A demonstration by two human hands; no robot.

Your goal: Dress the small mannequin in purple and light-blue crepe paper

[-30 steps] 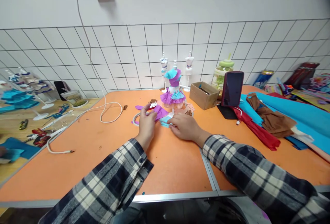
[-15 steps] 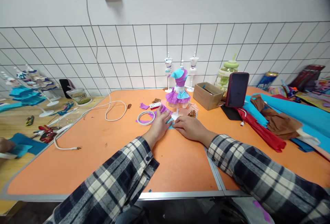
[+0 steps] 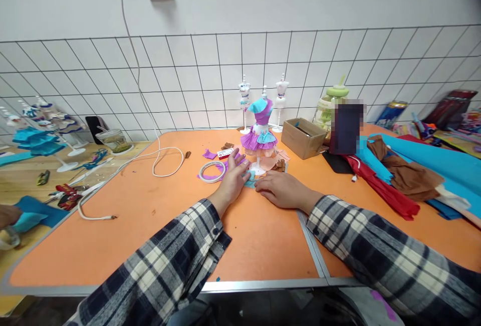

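My left hand lies flat, fingers stretched out, on a purple piece of fabric on the orange table. My right hand rests beside it, fingers curled down onto a small teal scrap; I cannot make out whether it grips anything. Just beyond both hands stands a small mannequin in a purple and teal ruffled dress. A roll of tape lies left of my left hand.
A cardboard box, a propped phone and a green-lidded jar stand at the back right. Blue, red and brown fabric is piled on the right. A white cable loops at left. Another person's hand shows at far left.
My left hand let the purple fabric down and now lies flat on it. My right hand slid slightly right. The view shifted a little.
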